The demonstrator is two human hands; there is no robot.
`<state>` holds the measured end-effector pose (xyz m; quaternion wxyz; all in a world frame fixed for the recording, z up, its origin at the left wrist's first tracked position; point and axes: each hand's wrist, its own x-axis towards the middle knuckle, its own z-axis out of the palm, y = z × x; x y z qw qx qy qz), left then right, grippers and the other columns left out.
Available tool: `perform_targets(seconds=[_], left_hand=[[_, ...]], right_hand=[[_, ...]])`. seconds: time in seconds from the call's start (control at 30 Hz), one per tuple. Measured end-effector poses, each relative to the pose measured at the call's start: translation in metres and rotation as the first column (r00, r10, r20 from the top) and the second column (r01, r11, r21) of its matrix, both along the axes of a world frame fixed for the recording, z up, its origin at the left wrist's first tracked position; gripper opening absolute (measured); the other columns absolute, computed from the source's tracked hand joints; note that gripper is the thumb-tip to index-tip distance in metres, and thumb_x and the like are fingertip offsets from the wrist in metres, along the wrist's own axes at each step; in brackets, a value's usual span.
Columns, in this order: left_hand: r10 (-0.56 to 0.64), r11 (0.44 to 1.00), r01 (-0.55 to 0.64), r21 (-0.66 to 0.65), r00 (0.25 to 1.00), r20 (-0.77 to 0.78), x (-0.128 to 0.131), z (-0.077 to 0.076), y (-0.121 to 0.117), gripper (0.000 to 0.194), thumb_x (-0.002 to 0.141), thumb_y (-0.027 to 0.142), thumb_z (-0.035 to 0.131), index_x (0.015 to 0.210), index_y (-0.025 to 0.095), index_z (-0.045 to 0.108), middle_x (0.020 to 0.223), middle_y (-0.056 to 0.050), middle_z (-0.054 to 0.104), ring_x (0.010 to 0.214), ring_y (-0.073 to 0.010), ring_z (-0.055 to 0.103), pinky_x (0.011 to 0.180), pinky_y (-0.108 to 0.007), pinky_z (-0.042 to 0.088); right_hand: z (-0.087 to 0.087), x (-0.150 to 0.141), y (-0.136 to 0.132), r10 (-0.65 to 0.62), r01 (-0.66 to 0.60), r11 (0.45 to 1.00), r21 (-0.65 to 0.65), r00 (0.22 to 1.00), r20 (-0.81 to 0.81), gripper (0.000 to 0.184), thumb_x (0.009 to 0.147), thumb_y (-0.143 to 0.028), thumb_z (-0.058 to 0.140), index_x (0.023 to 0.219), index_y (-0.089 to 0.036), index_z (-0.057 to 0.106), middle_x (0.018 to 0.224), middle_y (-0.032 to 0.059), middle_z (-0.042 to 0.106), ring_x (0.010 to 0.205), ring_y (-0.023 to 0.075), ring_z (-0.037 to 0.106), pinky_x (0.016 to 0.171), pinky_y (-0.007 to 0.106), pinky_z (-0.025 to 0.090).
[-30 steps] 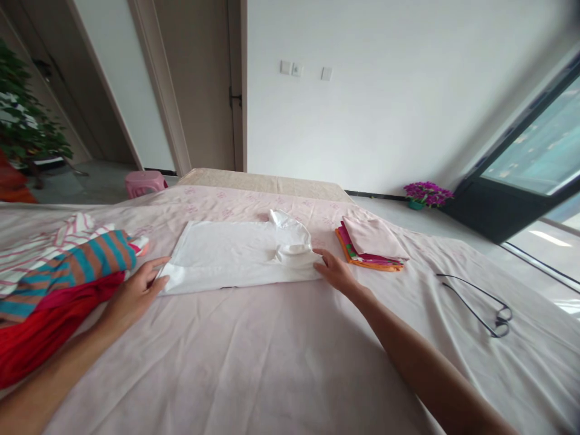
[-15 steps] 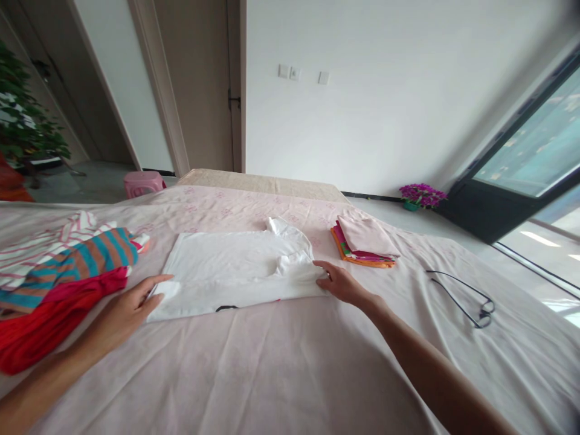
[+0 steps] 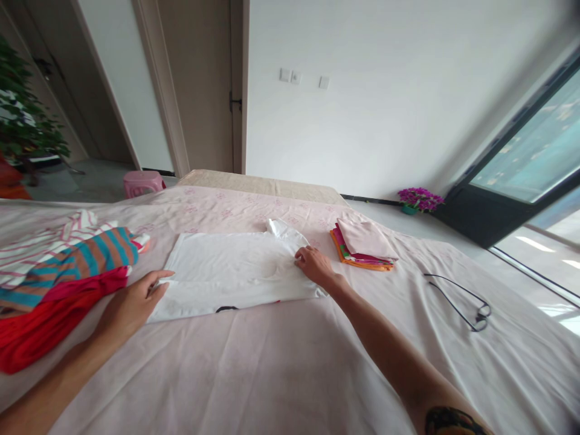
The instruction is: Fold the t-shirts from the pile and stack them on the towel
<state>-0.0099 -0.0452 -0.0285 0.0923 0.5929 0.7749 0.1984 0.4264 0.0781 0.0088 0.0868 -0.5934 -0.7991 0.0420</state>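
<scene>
A white garment (image 3: pixel 226 272) lies partly folded and flat on the pale pink bed sheet (image 3: pixel 272 374). My left hand (image 3: pixel 131 302) rests on its near left corner, thumb and fingers pinching the cloth edge. My right hand (image 3: pixel 315 266) lies on the garment's right end, by the bunched collar part (image 3: pixel 283 231), fingers curled down on the fabric. Both forearms reach in from the bottom of the view.
A heap of unfolded clothes (image 3: pixel 58 272), striped, teal-brown and red, sits at the left. A small stack of folded clothes (image 3: pixel 362 244) lies right of the garment. A black hanger (image 3: pixel 462 296) lies further right. Beyond the bed: pink stool (image 3: pixel 144 181), purple flowers (image 3: pixel 419 198), window.
The garment was drawn a little toward me. My right hand moved from its near right corner up and left onto the collar area, flattening the bunched cloth. My left hand stayed at the left corner.
</scene>
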Motion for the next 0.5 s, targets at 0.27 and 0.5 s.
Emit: perform_targets(seconds=[0.27, 0.5], left_hand=[[-0.001, 0.999, 0.001, 0.039, 1.000, 0.022, 0.0037, 0.0048, 0.0004, 0.044, 0.093, 0.047, 0.041, 0.131, 0.028, 0.054, 0.093, 0.000, 0.069, 0.078, -0.0163, 0.063, 0.061, -0.020, 0.038], [-0.006, 0.999, 0.006, 0.048, 1.000, -0.006, 0.0020, 0.0026, 0.0004, 0.044, 0.095, 0.045, 0.040, 0.133, 0.027, 0.052, 0.100, -0.002, 0.071, 0.083, -0.0175, 0.067, 0.064, -0.022, 0.041]], right_hand=[[0.0088, -0.0016, 0.0006, -0.119, 0.119, 0.993, -0.019, 0.993, -0.010, 0.025, 0.095, -0.033, 0.049, 0.114, -0.022, 0.061, 0.119, 0.0079, 0.063, 0.092, 0.0199, 0.063, 0.067, 0.027, 0.039], [0.0086, -0.0034, 0.0050, -0.071, 0.070, 0.997, -0.019, 0.996, -0.047, 0.016, 0.094, -0.030, 0.052, 0.101, -0.022, 0.064, 0.106, 0.0061, 0.068, 0.093, 0.0199, 0.062, 0.070, 0.026, 0.039]])
